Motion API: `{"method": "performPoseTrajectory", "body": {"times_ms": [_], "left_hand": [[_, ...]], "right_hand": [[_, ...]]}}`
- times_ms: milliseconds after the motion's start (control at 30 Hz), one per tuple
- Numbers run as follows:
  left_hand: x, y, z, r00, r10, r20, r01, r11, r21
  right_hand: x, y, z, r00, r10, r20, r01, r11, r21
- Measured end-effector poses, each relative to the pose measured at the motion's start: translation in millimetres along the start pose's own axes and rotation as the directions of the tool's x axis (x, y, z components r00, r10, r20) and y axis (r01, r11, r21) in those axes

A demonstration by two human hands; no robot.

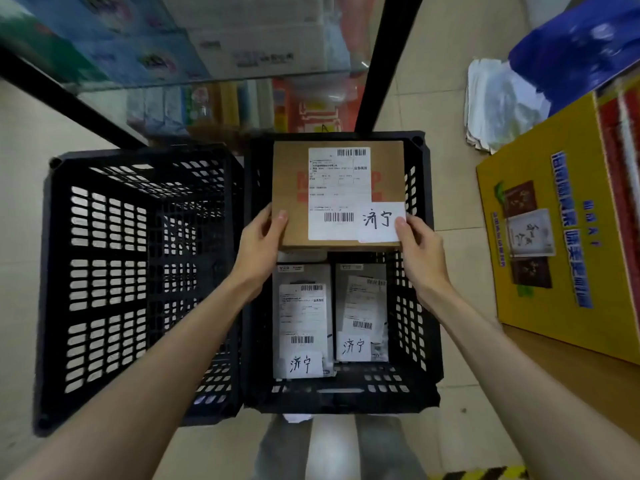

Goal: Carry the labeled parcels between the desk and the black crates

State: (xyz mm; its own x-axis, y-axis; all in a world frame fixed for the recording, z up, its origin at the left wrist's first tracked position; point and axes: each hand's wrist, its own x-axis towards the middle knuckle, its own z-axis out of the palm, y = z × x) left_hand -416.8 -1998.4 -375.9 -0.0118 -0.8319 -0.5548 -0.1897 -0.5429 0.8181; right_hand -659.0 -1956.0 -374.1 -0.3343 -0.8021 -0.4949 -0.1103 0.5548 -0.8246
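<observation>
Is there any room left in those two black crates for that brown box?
The left crate shows only bare mesh floor, so it has the most room. In the right crate, two grey parcels fill the near half; the far half lies under the brown box, held by the left hand and right hand, so it's hidden.

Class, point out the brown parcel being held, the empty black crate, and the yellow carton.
brown parcel (291,188): head view, bare cardboard left of its label.
empty black crate (104,244): head view, its perforated left wall.
yellow carton (540,161): head view, its top face.
</observation>
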Motion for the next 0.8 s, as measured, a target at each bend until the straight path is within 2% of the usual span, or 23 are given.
{"method": "performPoseTrajectory", "body": {"times_ms": [267, 500, 800], "left_hand": [[29, -9, -16, 0.996, -0.039, -0.081, 0.046, 0.996, 0.082], [35, -12, -18, 0.993, -0.034, -0.117, 0.046, 0.994, 0.102], [-21, -26, -15, 0.994, -0.065, -0.083, 0.069, 0.996, 0.048]], "right_hand": [[25, 2, 31, 0.998, -0.005, 0.058, 0.006, 1.000, -0.019], [34, 3, 44, 1.000, 0.011, 0.026, -0.011, 1.000, 0.001], [-18, 27, 26, 0.999, 0.011, 0.038, -0.012, 1.000, 0.020]]}}
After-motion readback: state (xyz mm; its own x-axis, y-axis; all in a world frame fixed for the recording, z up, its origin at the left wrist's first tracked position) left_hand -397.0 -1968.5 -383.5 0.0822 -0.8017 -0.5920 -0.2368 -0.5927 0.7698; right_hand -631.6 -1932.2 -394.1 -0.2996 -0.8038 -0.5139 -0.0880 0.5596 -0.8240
